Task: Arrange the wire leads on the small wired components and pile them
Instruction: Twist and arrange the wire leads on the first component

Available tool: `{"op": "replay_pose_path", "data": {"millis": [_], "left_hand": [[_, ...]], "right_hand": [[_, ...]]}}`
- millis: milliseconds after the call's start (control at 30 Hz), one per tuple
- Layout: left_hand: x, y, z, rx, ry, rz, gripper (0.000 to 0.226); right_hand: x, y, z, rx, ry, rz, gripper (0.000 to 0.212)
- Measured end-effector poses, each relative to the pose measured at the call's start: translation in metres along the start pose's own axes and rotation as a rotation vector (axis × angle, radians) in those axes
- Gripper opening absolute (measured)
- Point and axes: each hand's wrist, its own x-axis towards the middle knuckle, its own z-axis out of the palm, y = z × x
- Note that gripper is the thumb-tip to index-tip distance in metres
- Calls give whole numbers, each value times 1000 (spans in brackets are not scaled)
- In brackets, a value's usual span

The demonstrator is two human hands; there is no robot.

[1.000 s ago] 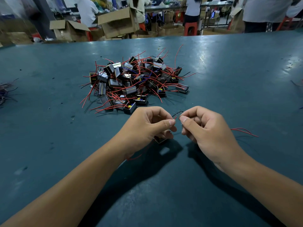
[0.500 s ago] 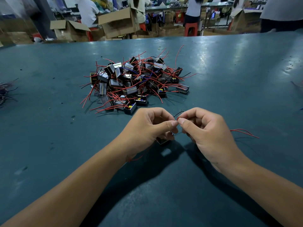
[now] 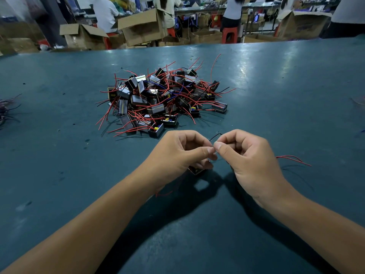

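One small wired component (image 3: 195, 171) sits under the left hand (image 3: 177, 155), only a dark corner showing below the curled lower fingers; whether it touches the table cannot be told. A thin black wire (image 3: 214, 136) arcs between the two hands. Left hand: thumb and forefinger pinched together on the lead, other fingers curled around the part. Right hand (image 3: 250, 157): thumb and forefinger pinched narrow on the same lead, tips of both hands touching. Red wires (image 3: 292, 159) trail out past the right hand over the table; a red loop shows below the left wrist. Beyond the hands, a pile of components (image 3: 164, 99) with red, black and blue leads lies tangled on the teal table (image 3: 286, 95). More wires (image 3: 7, 109) at the left edge. Cardboard boxes (image 3: 142, 26) and standing people behind the table.
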Motion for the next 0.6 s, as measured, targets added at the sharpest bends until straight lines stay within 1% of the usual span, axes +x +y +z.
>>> {"op": "replay_pose_path", "data": {"millis": [67, 167, 267, 333, 433, 500, 600], "left_hand": [[0, 2, -5, 66, 34, 62, 14], [-1, 7, -10, 398, 75, 244, 11], [-2, 11, -6, 644, 90, 376, 11], [-2, 15, -5, 694, 93, 400, 13], [-4, 20, -6, 718, 55, 368, 15], [-5, 22, -5, 735, 26, 339, 17], [-6, 24, -4, 756, 24, 337, 19]], "right_hand": [[0, 1, -1, -59, -11, -20, 11], [1, 3, -2, -107, -30, -41, 12], [-1, 3, -3, -117, -66, -62, 11], [-1, 4, -3, -151, -82, -92, 8], [-2, 3, -3, -238, -106, -149, 3], [-3, 2, -4, -279, -128, -183, 6], [-4, 0, -4, -324, -160, -209, 7]]}}
